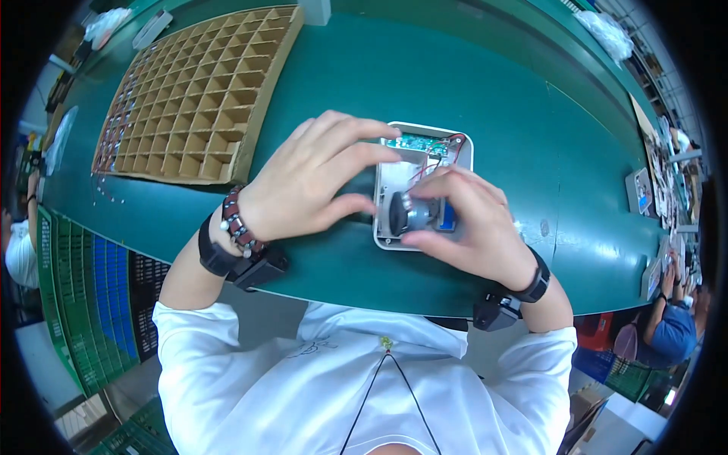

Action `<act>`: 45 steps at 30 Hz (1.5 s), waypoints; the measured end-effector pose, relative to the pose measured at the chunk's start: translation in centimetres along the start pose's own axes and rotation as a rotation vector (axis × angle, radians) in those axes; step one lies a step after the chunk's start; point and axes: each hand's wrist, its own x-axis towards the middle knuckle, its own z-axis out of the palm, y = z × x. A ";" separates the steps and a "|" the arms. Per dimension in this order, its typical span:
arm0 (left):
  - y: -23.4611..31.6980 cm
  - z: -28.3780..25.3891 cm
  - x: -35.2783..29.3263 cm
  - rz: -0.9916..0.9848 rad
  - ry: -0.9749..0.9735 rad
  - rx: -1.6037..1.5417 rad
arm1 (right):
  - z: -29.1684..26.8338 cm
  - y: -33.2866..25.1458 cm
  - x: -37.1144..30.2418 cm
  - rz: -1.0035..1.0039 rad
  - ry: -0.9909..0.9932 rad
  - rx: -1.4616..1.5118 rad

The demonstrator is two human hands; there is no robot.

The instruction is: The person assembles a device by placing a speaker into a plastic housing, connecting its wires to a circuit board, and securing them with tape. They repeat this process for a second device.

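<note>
A white plastic housing (pixel 388 243) lies open on the green table in front of me. Along its far end runs a green circuit board (pixel 417 142), with thin red and black wires (pixel 417 176) trailing from it. My right hand (pixel 485 224) grips a round part with a black rim and silver body, which looks like a small speaker (pixel 406 214), tilted on edge over the housing. Motion blurs it somewhat. A blue block (pixel 449 218) shows beside it, partly behind the fingers. My left hand (pixel 303 178) is open, its fingertips by the housing's left edge.
A cardboard tray divided into many cells (pixel 178 114) stands at the far left, with wired parts in its left cells. Small white housings (pixel 639 191) sit at the table's right side. Green and blue crates (pixel 83 296) stand below the left edge. Other people work at right.
</note>
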 end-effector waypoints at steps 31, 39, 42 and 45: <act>-1.0 3.1 -1.7 -0.107 -0.017 -0.319 | 1.0 1.7 0.7 -0.161 -0.218 -0.391; -1.0 3.1 -1.7 -0.132 -0.002 -0.333 | 0.9 1.5 1.0 -0.123 -0.249 -0.372; -0.7 2.6 -1.4 -0.101 0.005 -0.288 | 0.9 1.4 0.9 -0.111 -0.236 -0.378; -0.8 2.3 -1.2 -0.004 0.001 -0.188 | 1.0 1.7 1.1 -0.106 -0.230 -0.371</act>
